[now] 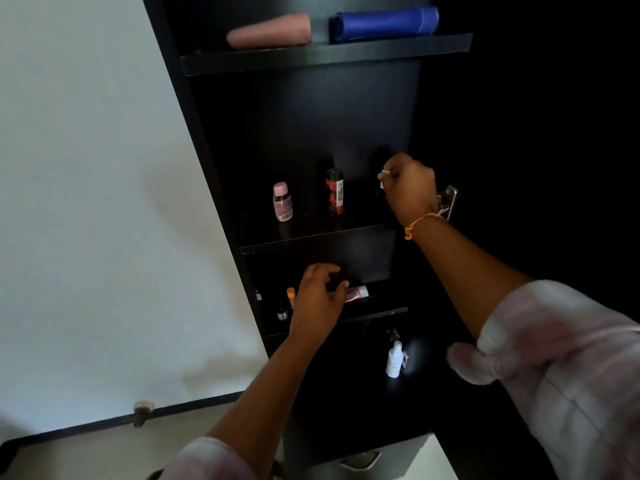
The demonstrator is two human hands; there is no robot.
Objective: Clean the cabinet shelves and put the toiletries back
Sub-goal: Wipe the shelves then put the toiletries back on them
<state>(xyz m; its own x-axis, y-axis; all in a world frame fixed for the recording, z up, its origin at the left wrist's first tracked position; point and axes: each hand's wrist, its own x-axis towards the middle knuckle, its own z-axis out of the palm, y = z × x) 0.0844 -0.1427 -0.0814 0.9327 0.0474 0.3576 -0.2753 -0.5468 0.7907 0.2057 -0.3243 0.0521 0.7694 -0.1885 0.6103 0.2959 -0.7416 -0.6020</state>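
Sleeves (571,368) near lens; our left hand (318,299) hovered, fingers (320,270) loosely spread, over tube (356,292) on lower shelf (381,312); right hand (410,188) pinched small white item (383,174) at middle shelf (311,238). We judged tube light, squashy: hold mid-body.

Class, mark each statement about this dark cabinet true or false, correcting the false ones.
1. The rolled blue towel lies on the top shelf. True.
2. The small pink bottle with a barcode label lies on its side. False: it stands upright.
3. The right hand pinches a small white item to the right of the red-and-black bottle. True.
4. The left hand grips the white pump bottle. False: open, it reaches into the shelf above that bottle.
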